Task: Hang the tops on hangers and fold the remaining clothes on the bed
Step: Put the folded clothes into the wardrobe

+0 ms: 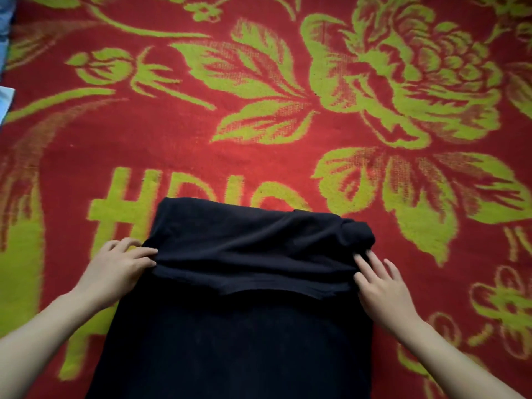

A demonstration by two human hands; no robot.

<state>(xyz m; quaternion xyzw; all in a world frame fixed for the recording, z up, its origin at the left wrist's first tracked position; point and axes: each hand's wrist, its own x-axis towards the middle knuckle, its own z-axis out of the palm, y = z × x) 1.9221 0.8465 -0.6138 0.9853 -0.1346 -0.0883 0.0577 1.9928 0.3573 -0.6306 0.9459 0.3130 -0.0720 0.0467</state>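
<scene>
— Where did the black garment (244, 335) lie?

— Flat on the red blanket (259, 145) with the yellow-green flowers, low in the middle of the view. Its near end ran out past the bottom edge. The far part was doubled back toward the person and made a thick band across the cloth, with a hem line along the band's near side.

— And the hands?

— One at each end of that band. The left hand (115, 269) sat at the left end with its fingers curled. Thumb and forefinger were closed narrowly on the edge of the cloth, and the other fingers rested on the blanket just beside it.

— The right one?

— The right hand (380, 283) sat at the right end, fingers fairly straight and a little spread. The inner fingertips touched the cloth just below a bunched lump at that corner, and the outer fingers lay over the blanket. The thumb was hidden, so I could not tell whether the hand pinched the cloth or only pressed on it.

— So the garment ran between them?

— Yes, from one hand to the other, with a bare forearm along each side.

— Anything else?

— Large yellow-green lettering (129, 203) woven into the blanket, partly covered by the garment's far edge. There was also something pale blue (4, 24) at the far left, too cut off to name.
</scene>
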